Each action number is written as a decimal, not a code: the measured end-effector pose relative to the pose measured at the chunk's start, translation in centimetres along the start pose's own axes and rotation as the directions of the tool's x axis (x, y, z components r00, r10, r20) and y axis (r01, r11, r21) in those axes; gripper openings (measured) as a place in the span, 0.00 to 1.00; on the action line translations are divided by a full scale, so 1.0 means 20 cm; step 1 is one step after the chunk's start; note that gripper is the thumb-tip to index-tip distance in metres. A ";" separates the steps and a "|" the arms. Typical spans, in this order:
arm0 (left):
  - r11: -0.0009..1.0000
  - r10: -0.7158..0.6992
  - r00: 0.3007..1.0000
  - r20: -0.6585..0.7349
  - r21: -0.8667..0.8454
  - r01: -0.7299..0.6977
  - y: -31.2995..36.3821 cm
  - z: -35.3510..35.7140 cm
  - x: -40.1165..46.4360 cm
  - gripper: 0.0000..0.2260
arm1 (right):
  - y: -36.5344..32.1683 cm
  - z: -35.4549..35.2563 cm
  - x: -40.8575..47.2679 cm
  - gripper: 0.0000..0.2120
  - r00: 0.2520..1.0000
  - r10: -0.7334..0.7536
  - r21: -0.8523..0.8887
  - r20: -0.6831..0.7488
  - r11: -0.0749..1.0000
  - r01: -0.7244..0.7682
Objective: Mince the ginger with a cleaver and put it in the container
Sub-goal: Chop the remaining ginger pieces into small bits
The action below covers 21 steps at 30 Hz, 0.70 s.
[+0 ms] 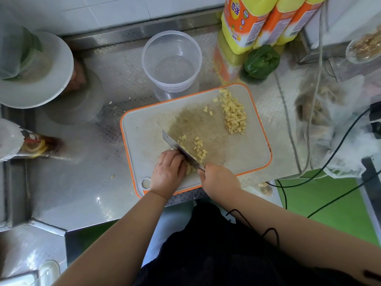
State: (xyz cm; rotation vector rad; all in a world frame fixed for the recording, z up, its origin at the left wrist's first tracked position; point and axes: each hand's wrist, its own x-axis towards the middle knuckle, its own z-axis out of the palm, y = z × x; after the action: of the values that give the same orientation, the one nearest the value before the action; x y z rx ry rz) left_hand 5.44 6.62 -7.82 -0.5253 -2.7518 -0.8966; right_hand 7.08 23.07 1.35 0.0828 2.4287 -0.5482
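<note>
Steel counter [82, 193] bearing cutting board [144, 129] at centre; right hand [218, 178] gripping cleaver [177, 146], left hand [169, 172] pressing ginger [188, 169]; clear container [172, 58] standing above.

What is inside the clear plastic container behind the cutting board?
The clear container looks empty; its bare bottom shows and no ginger is inside. Diced ginger lies on the cutting board.

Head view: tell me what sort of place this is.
Most likely a working kitchen, perhaps a commercial one. The patterned stainless steel counter against a tiled wall suggests it, as do the orange-rimmed cutting board with diced ginger and the large yellow bottles at the back.
</note>
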 end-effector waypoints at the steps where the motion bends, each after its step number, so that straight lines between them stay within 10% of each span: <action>1: 1.000 0.001 1.000 -0.002 0.001 -0.001 0.00 0.00 0.00 0.09 | 0.00 0.01 0.00 0.16 1.000 -0.001 -0.002 -0.010 1.000 0.001; 8: 1.000 -0.015 1.000 0.012 -0.009 0.015 0.02 -0.03 0.01 0.07 | 0.04 -0.05 0.10 0.18 0.995 0.080 0.232 0.064 0.968 -0.093; 21: 0.991 0.119 0.993 0.012 0.053 -0.120 0.04 -0.05 -0.03 0.03 | 0.00 -0.04 -0.07 0.13 0.999 -0.034 0.018 -0.042 0.999 0.035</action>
State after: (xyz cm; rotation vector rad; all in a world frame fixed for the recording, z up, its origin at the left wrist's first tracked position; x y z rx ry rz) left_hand 6.34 6.51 -6.78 -0.6775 -2.7100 -0.7926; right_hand 7.74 23.44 2.69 0.0610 2.4698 -0.5897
